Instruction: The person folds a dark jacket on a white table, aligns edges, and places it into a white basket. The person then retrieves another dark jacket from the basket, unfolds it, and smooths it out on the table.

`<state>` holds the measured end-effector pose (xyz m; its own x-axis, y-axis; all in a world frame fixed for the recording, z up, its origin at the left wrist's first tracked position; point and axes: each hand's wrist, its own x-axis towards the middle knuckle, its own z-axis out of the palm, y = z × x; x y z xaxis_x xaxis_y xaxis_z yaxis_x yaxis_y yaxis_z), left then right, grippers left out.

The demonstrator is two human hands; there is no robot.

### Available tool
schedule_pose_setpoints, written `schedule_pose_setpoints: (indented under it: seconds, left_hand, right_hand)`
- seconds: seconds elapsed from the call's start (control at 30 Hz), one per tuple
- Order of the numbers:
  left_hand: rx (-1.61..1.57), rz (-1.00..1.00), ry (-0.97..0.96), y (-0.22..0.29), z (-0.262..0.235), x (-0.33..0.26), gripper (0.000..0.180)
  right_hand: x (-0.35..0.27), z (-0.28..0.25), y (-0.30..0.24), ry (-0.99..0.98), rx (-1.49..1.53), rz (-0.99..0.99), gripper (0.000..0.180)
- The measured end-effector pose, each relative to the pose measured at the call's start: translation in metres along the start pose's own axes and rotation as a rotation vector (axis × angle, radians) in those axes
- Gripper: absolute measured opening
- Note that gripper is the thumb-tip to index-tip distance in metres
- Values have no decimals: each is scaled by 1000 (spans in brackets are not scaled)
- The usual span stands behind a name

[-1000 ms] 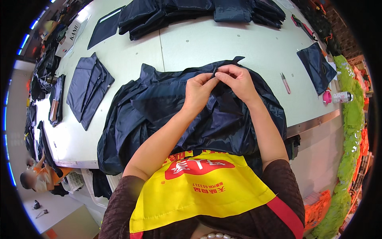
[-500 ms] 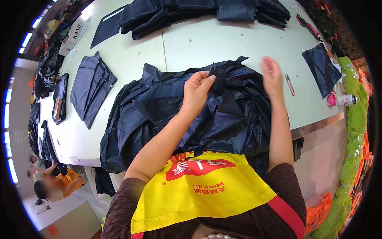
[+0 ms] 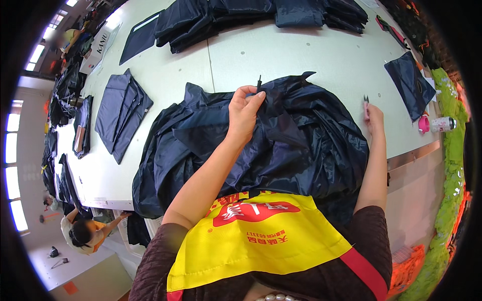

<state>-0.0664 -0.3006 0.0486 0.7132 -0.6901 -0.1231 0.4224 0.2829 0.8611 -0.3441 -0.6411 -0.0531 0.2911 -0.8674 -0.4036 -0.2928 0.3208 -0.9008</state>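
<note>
A large dark navy garment (image 3: 311, 145) of shiny, crumpled fabric lies bunched on the table in front of me. At its upper middle, my left hand (image 3: 243, 114) pinches a thin black cord-like piece (image 3: 259, 84) whose tip sticks up past the fingers. Whether some of the cloth is gripped along with it, I cannot tell. To the right of the garment, my right hand (image 3: 375, 120) is closed around small thread snips (image 3: 366, 104) with pink handles, the dark blades pointing away from me. Its fingers rest low over the table.
Stacks of folded dark fabric (image 3: 186, 22) lie along the far side of the white table (image 3: 261, 57). Folded dark pieces (image 3: 120, 113) sit at left, another (image 3: 409, 83) at right beside a pink-lidded bottle (image 3: 442, 124). A person (image 3: 85, 233) is at lower left.
My right hand has come down to the right and taken hold of the snips that lay on the table. The left hand stays on the garment, the black piece now standing clear of it.
</note>
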Motion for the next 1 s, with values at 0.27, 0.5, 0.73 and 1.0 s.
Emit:
schedule_pose_setpoints:
  seconds: [0.27,0.5,0.73,1.0]
  left_hand:
    - [299,253,-62,-4,-10,-8,15]
    - [322,266,-152,-8,-8,-14,15]
    - [227,126,-185,-4,-8,-11,13]
    - [187,30,-133,-12,-15,-8,13]
  right_hand:
    - [-123,97,-72,-503,519,-138,17]
    - [-193,186,-92,-732,136,-216,34]
    - [-199,224,-92,-702,163,-194,23]
    - [-196,233,-90,-499,130,-397,13]
